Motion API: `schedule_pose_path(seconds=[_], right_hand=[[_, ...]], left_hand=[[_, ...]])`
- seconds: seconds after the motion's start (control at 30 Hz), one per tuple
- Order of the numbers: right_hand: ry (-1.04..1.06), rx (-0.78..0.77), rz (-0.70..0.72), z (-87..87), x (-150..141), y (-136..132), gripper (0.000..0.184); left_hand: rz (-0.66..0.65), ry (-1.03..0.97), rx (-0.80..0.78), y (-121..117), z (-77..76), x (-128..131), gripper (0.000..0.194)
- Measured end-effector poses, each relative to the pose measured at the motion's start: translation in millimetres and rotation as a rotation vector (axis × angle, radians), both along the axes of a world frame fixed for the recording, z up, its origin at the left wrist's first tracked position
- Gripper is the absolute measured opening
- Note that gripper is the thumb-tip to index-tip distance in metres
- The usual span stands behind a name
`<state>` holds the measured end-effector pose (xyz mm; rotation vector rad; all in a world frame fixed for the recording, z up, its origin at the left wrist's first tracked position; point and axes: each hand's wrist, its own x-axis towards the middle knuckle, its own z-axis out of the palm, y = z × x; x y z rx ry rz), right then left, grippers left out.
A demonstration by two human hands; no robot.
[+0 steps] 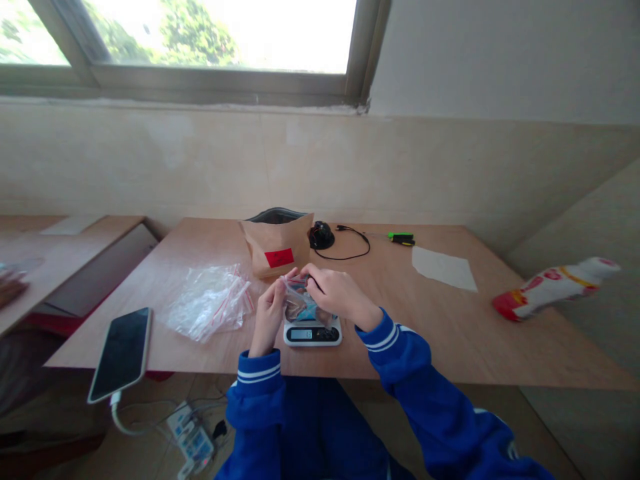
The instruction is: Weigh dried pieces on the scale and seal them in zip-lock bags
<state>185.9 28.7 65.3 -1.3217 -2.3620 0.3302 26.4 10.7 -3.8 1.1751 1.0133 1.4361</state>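
A clear zip bag (299, 308) with small brownish and blue contents rests on a white digital scale (313, 335), whose lit display faces me. My left hand (271, 308) pinches the bag's upper left edge between thumb and fingers. Across the bag's top, my right hand (339, 293) has its fingers closed at the right side of the opening. Its fingertips partly cover the bag's mouth, so what they grip besides the bag edge is hard to see. Left of the scale lies a loose pile of clear zip bags (207, 303) with red seal lines.
Behind my hands stand a brown paper bag (277, 250) with a red label and a black device (321, 235) with a cable. Screwdrivers (401, 239), white paper (445, 269) and a bottle (555, 287) lie rightward. A plugged-in phone (121, 353) overhangs the front left edge.
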Motion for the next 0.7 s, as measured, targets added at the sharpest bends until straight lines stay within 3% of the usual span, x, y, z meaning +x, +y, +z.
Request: schedule_pose_path(seconds=[0.17, 0.4, 0.57, 0.7], right_hand=[[0.051, -0.027, -0.004, -3.6, 4.8, 2.9, 0.026], [0.218, -0.021, 0.168, 0.0, 14.6, 12.3, 0.029], [0.29, -0.066, 0.257, -4.4, 19.6, 18.7, 0.033], [0.344, -0.09, 0.269, -6.2, 22.4, 19.6, 0.028]], left_hand=[[-0.033, -0.062, -0.032, -4.6, -4.5, -0.7, 0.05], [0.134, -0.104, -0.024, 3.8, 0.6, 3.7, 0.05], [0.161, -0.193, -0.05, 6.5, -1.9, 10.0, 0.05], [0.183, -0.117, 0.0, 10.0, -5.0, 10.3, 0.047]])
